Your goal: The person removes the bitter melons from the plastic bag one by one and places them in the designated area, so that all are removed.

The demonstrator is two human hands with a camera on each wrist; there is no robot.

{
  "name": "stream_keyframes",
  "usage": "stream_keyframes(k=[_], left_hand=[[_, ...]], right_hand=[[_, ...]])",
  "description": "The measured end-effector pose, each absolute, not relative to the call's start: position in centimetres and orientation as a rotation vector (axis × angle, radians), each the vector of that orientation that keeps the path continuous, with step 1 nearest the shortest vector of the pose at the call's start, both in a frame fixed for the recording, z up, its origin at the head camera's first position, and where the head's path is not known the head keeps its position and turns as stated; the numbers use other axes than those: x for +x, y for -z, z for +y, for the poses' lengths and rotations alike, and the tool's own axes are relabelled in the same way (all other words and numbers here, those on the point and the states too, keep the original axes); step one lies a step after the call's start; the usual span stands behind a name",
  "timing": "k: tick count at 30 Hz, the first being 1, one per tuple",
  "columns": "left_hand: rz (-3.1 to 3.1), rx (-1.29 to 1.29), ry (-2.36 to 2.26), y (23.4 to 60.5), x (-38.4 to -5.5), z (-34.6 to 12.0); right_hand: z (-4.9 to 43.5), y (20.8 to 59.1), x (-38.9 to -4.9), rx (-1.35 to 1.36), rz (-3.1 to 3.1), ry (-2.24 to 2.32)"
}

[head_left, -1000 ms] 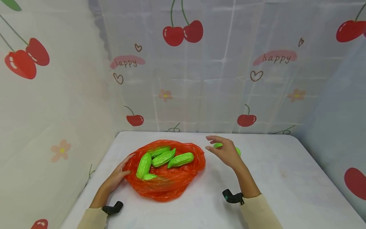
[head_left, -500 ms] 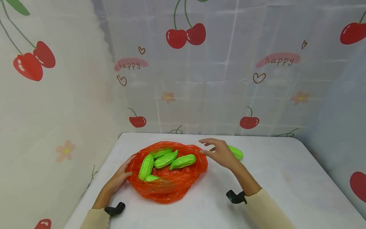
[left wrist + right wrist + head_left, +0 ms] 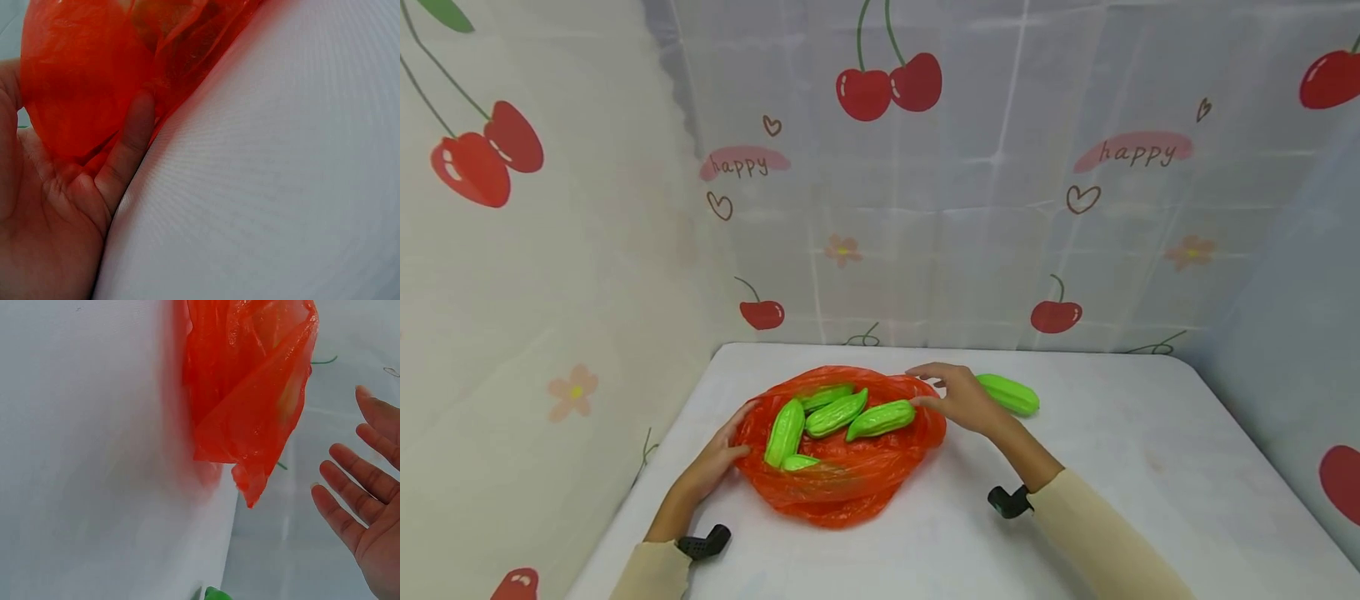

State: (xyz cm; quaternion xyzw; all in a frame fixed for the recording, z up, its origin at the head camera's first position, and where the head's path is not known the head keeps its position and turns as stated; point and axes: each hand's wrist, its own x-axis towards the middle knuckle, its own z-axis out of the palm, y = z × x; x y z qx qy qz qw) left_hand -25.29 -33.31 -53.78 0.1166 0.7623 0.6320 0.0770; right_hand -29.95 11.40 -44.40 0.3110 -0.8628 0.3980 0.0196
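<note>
moved since the earlier head view: right hand (image 3: 961,398), shifted leftward from over the loose gourd (image 3: 1013,395) to the right rim of the red bag (image 3: 850,504); more of that gourd now shows.

item, red bag: landmark piece; thin, crumpled plastic, mouth spread wide and facing up, resting on the white table (image 3: 1150,492).

item, gourds in the bag (image 3: 837,415): 5 visible, green and ridged; the 1 nearest the bag's front edge is partly hidden by film.

item, loose gourd: 1, on the table to the right of the bag, beyond the right hand.

item, right hand: holding nothing; fingers spread, tips at or above the bag's right rim, contact uncertain.

item, left hand (image 3: 711,462): thumb and fingers spread against the bag's left side; no pinch on the film shows.

hazards, as judged:
1. rim folding in over the gourds, should the right fingers press down on such limp film.
2. film tearing, if tugged from 1 side while the gourds weigh down its base.
3. a gourd rolling out on the bag's right, should that low rim sag.
4. bag sliding, if pushed from 1 side only.
</note>
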Motion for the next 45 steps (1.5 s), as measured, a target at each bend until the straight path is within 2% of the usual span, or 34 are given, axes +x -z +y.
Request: stream_keyframes(k=[16,45], left_hand=[[2.3,0.329,-1.879,53.5,-25.5,-33.6],[2.266,0.338,-1.906,53.9,-25.3,-33.4]], right_hand=[[9.1,47.4,-31.2,0.962,-2.764,-1.242],[8.3,49.6,-31.4,1.01,-2.806,-1.177]])
